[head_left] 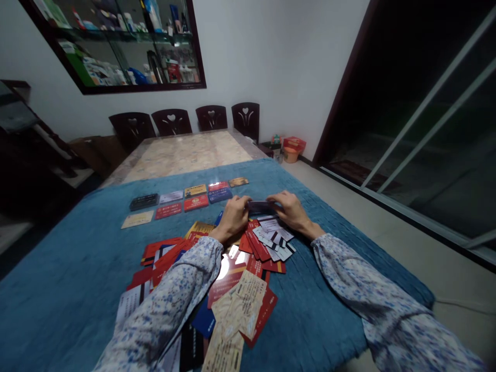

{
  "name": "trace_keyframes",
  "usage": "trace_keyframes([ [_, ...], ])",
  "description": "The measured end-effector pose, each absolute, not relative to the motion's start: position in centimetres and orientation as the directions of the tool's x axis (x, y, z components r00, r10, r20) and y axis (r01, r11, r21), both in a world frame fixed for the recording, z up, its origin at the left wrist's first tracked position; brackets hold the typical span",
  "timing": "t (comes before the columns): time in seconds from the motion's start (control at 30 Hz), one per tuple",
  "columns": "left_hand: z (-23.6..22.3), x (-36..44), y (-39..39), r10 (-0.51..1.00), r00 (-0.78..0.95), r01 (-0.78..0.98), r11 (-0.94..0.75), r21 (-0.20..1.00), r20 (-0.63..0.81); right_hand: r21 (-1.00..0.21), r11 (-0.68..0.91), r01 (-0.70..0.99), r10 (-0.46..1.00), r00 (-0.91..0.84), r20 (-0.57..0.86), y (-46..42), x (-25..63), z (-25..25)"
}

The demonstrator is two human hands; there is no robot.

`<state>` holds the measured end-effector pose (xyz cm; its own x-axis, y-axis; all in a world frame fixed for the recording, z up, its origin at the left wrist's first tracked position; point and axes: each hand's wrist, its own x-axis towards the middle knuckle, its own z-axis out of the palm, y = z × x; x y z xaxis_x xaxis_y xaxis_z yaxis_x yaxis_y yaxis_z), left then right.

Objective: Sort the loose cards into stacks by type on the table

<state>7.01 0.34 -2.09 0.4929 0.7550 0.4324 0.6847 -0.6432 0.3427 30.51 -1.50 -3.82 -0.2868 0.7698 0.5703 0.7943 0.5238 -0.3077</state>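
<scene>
Between my two hands a small stack of plastic cards (pixel 260 207) is pinched by its ends, just above the blue cloth. My left hand (pixel 235 214) grips its left end, and my right hand (pixel 290 209) has the right end; both are closed. Beneath and nearer to me lies a loose heap of cards: red cards (pixel 258 245), white cards with black stripes (pixel 273 235) and beige cards (pixel 242 305). Farther left, small groups of cards are laid out in two rows, among them a yellow card (pixel 195 191), a blue card (pixel 220 195) and a black stack (pixel 144 202).
A blue cloth (pixel 77 263) covers the near part of the marble table (pixel 189 150). Dark chairs (pixel 246 120) stand along its far end. A red bag on an orange bucket (pixel 291 152) sits by the wall, and a dark glass door (pixel 418 119) is at right.
</scene>
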Motion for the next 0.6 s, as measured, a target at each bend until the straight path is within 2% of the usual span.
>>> trace_keyframes([
  [0.17,-2.40,7.23,0.50,0.753,0.493,0.712,-0.637,0.295,0.435,-0.334,0.463,0.821,0.800,-0.225,0.556,-1.27,30.52,-4.21],
  [0.4,-2.47,7.38,0.51,0.767,0.500,0.749,-0.616,0.244,0.403,-0.334,0.443,0.832,0.827,-0.235,0.511,-1.21,30.50,-4.36],
  [0.6,-2.15,7.54,0.33,0.796,0.507,0.757,-0.595,0.271,0.332,-0.301,0.449,0.841,0.846,-0.293,0.445,-0.95,30.81,-4.52],
])
